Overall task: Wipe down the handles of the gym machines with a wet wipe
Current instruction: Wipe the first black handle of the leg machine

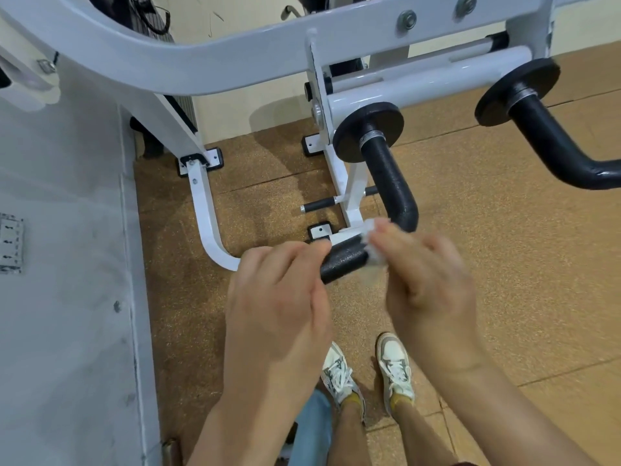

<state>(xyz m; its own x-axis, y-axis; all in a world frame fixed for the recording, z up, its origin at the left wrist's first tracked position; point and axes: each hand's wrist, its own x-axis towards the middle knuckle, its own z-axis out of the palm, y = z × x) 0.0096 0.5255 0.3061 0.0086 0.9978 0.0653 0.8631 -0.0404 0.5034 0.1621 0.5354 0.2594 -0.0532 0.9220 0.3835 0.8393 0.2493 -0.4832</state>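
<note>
A black foam handle (pixel 386 183) curves down from a white gym machine and bends toward me, its end section (pixel 342 260) lying between my hands. My right hand (pixel 430 287) grips a white wet wipe (pixel 373 253) wrapped around the handle near the bend. My left hand (pixel 279 297) holds the handle's free end, fingers curled over it. A second black handle (pixel 551 142) sticks out at the right, untouched.
The white machine frame (pixel 235 62) arches overhead, with a leg (pixel 205 210) and foot pegs (pixel 317 206) on the brown rubber floor. A grey padded panel (pixel 60 264) fills the left side. My two sneakers (pixel 366 371) stand below the hands.
</note>
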